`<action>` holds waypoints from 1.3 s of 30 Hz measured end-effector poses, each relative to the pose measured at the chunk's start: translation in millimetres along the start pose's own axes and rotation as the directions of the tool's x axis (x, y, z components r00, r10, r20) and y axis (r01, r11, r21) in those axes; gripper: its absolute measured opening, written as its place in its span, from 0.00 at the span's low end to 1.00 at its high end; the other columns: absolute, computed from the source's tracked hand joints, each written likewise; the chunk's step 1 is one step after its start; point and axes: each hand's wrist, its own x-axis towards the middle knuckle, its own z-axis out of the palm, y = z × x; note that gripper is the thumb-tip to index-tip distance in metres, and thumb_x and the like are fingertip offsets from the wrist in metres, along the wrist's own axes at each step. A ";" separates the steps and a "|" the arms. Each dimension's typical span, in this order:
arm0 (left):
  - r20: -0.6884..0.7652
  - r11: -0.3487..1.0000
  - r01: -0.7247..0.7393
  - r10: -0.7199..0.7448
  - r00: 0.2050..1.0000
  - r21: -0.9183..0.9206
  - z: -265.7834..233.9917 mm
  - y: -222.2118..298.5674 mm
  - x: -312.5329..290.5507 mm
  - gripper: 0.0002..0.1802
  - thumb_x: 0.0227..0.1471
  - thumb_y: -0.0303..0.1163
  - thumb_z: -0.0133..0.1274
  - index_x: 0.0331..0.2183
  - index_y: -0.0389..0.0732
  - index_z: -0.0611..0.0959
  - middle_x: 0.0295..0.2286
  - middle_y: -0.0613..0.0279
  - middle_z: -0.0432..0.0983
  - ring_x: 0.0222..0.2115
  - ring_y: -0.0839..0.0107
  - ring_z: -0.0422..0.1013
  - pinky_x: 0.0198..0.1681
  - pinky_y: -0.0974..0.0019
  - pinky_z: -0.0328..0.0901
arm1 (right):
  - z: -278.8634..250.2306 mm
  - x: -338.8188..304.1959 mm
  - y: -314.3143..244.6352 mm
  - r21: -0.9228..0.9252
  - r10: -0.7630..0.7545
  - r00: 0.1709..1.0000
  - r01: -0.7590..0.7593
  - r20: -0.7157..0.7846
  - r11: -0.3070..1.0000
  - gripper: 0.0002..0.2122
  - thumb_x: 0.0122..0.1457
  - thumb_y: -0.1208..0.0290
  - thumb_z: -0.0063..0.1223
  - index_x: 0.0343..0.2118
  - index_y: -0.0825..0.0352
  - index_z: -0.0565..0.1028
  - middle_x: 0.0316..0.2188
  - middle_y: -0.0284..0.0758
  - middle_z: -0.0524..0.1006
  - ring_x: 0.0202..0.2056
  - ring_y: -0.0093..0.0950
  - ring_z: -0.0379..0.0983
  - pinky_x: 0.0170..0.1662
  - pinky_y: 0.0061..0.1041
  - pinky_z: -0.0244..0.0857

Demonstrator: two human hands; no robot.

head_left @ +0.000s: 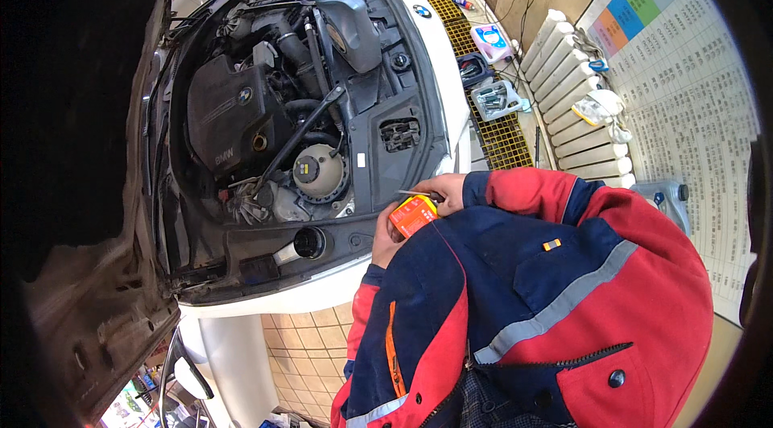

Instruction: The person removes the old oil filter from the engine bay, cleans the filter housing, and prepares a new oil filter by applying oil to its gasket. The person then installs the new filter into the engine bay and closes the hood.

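Holding a small orange box (413,215) close to the chest, just beside the front edge of the open engine bay (282,106) — likely kept near for working on it by hand. Left hand (385,239) wrapping the box from below, fingers curled around it. Right hand (447,190) pinching at its top edge, possibly with a thin metal tool — too small to tell. Both forearms bending inward, sleeves (531,190) raised.
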 end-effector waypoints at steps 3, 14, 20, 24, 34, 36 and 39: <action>-0.010 0.999 0.016 -0.015 1.000 0.033 8.1 7.8 -1.1 0.57 0.40 0.29 0.79 0.65 0.41 0.61 0.58 0.54 0.71 0.57 0.65 0.71 0.60 0.60 0.68 | -2.0 -5.1 -7.7 -0.060 -0.057 0.998 0.055 -0.032 0.997 0.33 0.53 0.72 0.57 0.65 0.66 0.68 0.47 0.45 0.82 0.44 0.39 0.82 0.47 0.35 0.75; -0.074 0.826 -0.378 0.445 0.892 0.419 4.1 25.0 -0.1 0.51 0.40 0.20 0.71 0.63 0.43 0.63 0.55 0.53 0.70 0.54 0.64 0.71 0.59 0.57 0.69 | -11.3 11.2 -35.8 0.856 0.338 0.901 0.066 -0.272 0.512 0.23 0.59 0.86 0.48 0.58 0.64 0.76 0.31 0.33 0.83 0.14 0.16 0.63 0.17 0.19 0.58; -0.184 0.820 -0.431 0.390 0.902 -0.377 4.1 36.0 3.3 0.52 0.41 0.15 0.61 0.66 0.46 0.60 0.59 0.52 0.66 0.59 0.52 0.67 0.63 0.44 0.64 | -1.5 28.4 -45.6 0.775 0.176 0.855 0.330 -0.487 0.539 0.22 0.60 0.81 0.58 0.59 0.66 0.74 0.39 0.35 0.83 0.16 0.16 0.65 0.18 0.19 0.59; -0.175 0.758 -0.394 0.356 0.918 -0.521 -1.1 43.7 3.1 0.55 0.37 0.11 0.60 0.66 0.47 0.61 0.61 0.54 0.65 0.61 0.51 0.65 0.66 0.47 0.62 | 3.3 27.5 -44.4 0.119 -0.063 0.631 0.242 -0.773 0.963 0.27 0.58 0.72 0.65 0.61 0.62 0.71 0.48 0.39 0.79 0.42 0.36 0.80 0.45 0.35 0.75; -0.260 0.855 -0.377 0.297 0.919 -0.356 -3.7 26.7 9.5 0.59 0.32 0.07 0.58 0.67 0.48 0.60 0.60 0.56 0.65 0.62 0.55 0.64 0.66 0.53 0.63 | 6.9 17.9 -61.8 -0.473 -0.327 0.778 0.043 -0.537 0.880 0.16 0.54 0.71 0.58 0.47 0.56 0.76 0.43 0.35 0.76 0.39 0.40 0.79 0.39 0.42 0.75; -0.254 0.844 -0.366 0.284 0.925 -0.391 -4.6 25.0 9.3 0.59 0.32 0.05 0.57 0.67 0.49 0.60 0.60 0.56 0.65 0.61 0.55 0.64 0.65 0.54 0.64 | 4.7 20.0 -66.8 -0.427 -0.329 0.855 0.144 -0.401 0.893 0.14 0.53 0.71 0.61 0.44 0.60 0.77 0.41 0.36 0.76 0.41 0.40 0.78 0.40 0.40 0.74; -0.216 0.843 -0.349 0.282 0.935 -0.409 -6.5 23.0 9.4 0.60 0.32 0.04 0.56 0.66 0.50 0.59 0.60 0.56 0.65 0.60 0.56 0.66 0.63 0.53 0.66 | 3.8 23.6 -68.8 -0.380 -0.277 0.902 0.142 -0.330 0.914 0.18 0.53 0.65 0.66 0.46 0.63 0.77 0.42 0.40 0.76 0.45 0.43 0.77 0.45 0.40 0.72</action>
